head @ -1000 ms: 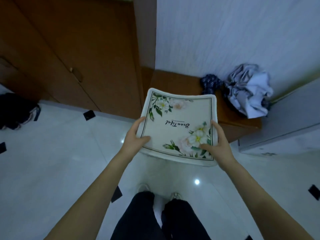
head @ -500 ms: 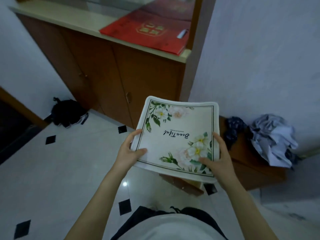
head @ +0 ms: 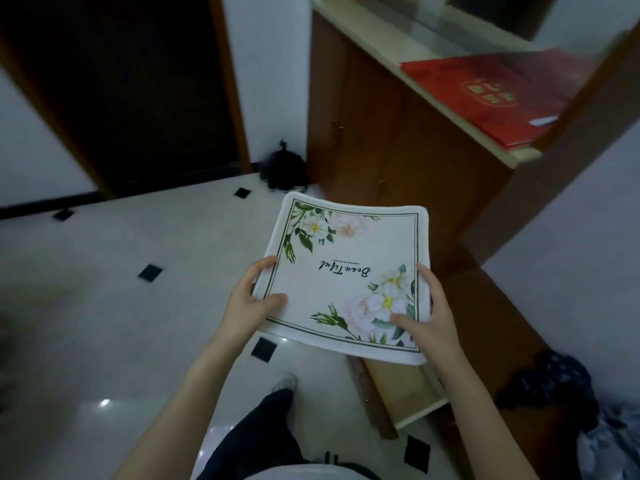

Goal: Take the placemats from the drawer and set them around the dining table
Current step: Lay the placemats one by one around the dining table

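Both hands hold the placemats [head: 349,271], a white floral stack printed "Beautiful", in the air above the tiled floor [head: 104,289]. The left hand [head: 247,303] has its grip closed on the stack's left edge, thumb on top; the right hand [head: 427,313] grips the right edge likewise. Below the placemats, an open drawer [head: 401,386] juts out. Beyond the placemats stands a wooden cabinet [head: 391,140], a red folder [head: 498,88] on its surface.
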`<state>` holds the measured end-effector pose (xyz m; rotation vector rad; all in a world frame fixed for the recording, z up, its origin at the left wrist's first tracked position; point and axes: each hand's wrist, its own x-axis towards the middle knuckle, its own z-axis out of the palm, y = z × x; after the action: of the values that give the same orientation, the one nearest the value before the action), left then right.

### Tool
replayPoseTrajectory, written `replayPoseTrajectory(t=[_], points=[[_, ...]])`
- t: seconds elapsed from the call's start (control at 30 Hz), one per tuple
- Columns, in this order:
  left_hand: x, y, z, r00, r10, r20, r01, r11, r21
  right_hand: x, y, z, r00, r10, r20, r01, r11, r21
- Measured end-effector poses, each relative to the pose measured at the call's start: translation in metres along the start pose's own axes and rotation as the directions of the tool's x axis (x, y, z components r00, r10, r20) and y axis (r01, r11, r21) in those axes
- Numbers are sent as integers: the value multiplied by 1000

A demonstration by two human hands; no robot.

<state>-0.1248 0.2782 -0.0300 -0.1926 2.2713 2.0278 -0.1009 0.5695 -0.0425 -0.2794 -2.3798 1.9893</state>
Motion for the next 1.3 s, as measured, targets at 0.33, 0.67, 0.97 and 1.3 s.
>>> replayPoseTrajectory(t=[0.33, 0.67, 0.97, 1.3], points=[[-170, -17, -114, 856, -64, -513, 42, 998, -54, -46, -27, 132, 881, -87, 466, 116, 993, -33], [-342, -51, -226, 569, -117, -814, 11, 991, -134, -162, -53, 294, 644, -118, 756, 188, 982, -6], [-517, -95, -335, 285, -177, -942, 18, 984, -180, -318, -62, 452, 375, -132, 918, 229, 972, 46], [-652, -131, -393, -36, -250, -968, -15, 968, -249, -456, -76, 575, 82, -86, 993, 298, 953, 57]])
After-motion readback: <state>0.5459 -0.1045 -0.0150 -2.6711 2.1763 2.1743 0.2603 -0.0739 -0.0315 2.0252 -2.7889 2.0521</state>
